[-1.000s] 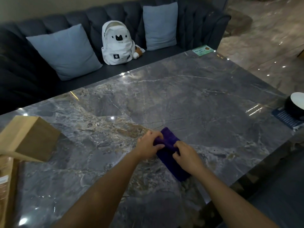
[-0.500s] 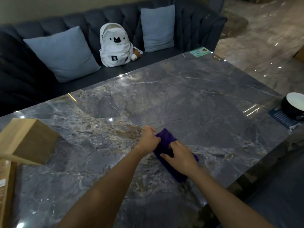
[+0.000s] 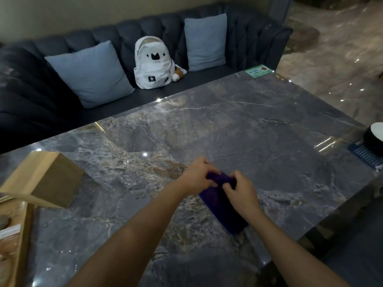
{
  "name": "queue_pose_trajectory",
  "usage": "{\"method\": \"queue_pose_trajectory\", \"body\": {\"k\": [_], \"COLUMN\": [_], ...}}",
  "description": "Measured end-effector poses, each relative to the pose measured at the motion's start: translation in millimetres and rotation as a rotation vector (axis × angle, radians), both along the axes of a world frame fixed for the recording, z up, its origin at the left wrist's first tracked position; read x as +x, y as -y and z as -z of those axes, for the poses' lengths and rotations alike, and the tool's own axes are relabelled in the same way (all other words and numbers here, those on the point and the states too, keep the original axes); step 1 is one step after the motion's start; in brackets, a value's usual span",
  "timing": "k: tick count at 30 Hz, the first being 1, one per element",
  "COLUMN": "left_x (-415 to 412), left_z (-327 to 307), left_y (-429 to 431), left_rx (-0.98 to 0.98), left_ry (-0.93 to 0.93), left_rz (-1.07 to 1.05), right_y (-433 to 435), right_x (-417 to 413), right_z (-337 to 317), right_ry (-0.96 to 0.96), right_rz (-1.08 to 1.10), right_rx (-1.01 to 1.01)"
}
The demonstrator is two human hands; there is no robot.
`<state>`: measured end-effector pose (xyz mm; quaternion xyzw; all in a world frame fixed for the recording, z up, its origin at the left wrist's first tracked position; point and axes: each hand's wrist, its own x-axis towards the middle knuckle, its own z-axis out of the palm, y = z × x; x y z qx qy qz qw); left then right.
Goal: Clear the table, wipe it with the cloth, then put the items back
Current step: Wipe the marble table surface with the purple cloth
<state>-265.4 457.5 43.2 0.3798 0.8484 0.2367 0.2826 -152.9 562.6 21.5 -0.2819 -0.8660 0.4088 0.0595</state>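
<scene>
Hands (image 3: 199, 176) gripping purple cloth (image 3: 222, 206) on table (image 3: 259, 131), bowl (image 3: 375, 136) at edge

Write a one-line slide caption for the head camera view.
Both hands, left hand and right hand, grip a purple cloth on the grey marble table.

Single view only, head-mounted, wide-angle, so no second view shares any of the scene. It looks forward and down from above the near edge of the table (image 3: 259, 129). Both forearms enter from the bottom edge; the left hand (image 3: 198, 176) and right hand (image 3: 241, 190) sit close to the lens, just below frame centre. Beyond the hands the view reaches the sofa (image 3: 51, 112). Straight edges bow toward the frame borders.
</scene>
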Motion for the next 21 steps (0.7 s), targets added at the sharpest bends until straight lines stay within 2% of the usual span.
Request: {"method": "queue_pose_trajectory", "body": {"k": [1,3,8,12,16,19,21], "left_x": [0.8,2.7,8.2,3.2,-5.8,-8.0,-5.8], "left_z": [-0.8,-3.0,-17.1,-18.2,-17.2,-24.4,-31.5], "left_y": [-0.5,-2.4,-6.4,-5.6,3.9,15.5,27.6], "left_rx": [0.014,0.108,0.303,0.378,0.524,0.547,0.541], "left_ry": [-0.087,-0.142,0.065,0.096,0.201,0.199,0.278], "left_rz": [-0.012,-0.047,-0.070,-0.165,-0.377,-0.386,-0.397], "right_y": [-1.8,-3.2,-6.9,-19.5,-36.0,-43.8,-49.5], "right_x": [1.5,4.1,11.2,16.8,15.4,11.4,10.2], "right_z": [-0.5,-0.8,3.1,1.3,-9.4,-21.2,-31.4], "right_ry": [-0.022,-0.042,0.036,0.053,-0.008,-0.032,0.019], "right_rz": [0.006,0.007,0.013,0.016,-0.038,-0.133,-0.232], "right_rx": [-0.014,-0.014,0.013,0.147,0.068,0.046,-0.035]}}
